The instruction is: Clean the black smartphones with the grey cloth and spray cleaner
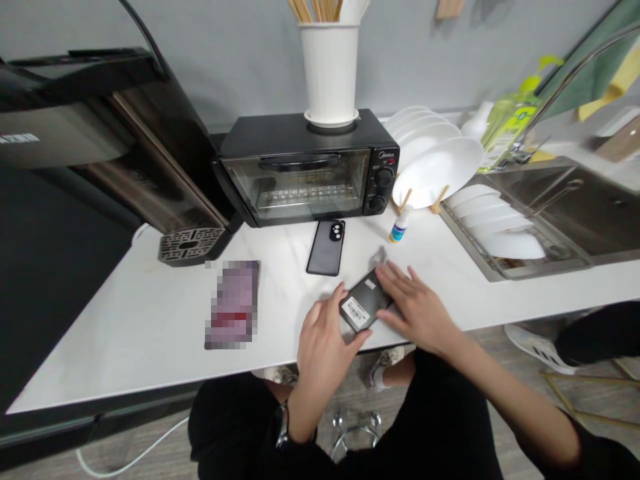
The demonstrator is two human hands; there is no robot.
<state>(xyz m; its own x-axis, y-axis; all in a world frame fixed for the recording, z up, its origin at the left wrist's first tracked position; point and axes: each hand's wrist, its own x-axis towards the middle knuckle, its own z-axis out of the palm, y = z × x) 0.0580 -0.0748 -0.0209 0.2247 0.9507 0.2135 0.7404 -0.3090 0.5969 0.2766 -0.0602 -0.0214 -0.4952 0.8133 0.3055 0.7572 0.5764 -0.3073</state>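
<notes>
A dark phone (367,301) with white label stickers lies slantwise near the front edge of the white counter. My left hand (323,333) is closed round its left end, thumb on the near side and index finger on the far side. Over the right end rests my right hand (413,307), its fingers across the phone and its thumb at the near edge. A small greyish, blurred piece (382,256) shows past the right fingertips; its kind cannot be told. Just beyond lies a smoky phone case (326,248) with a camera cutout. A small white spray bottle (401,225) stands to the right.
A flat purple item (233,303), pixelated, lies at left. Behind are a black toaster oven (305,180), a white utensil cup (330,70) and a drinks machine (150,153). White plates (433,170) and the sink rack (493,227) are at right. A person's shoe (540,347) shows below.
</notes>
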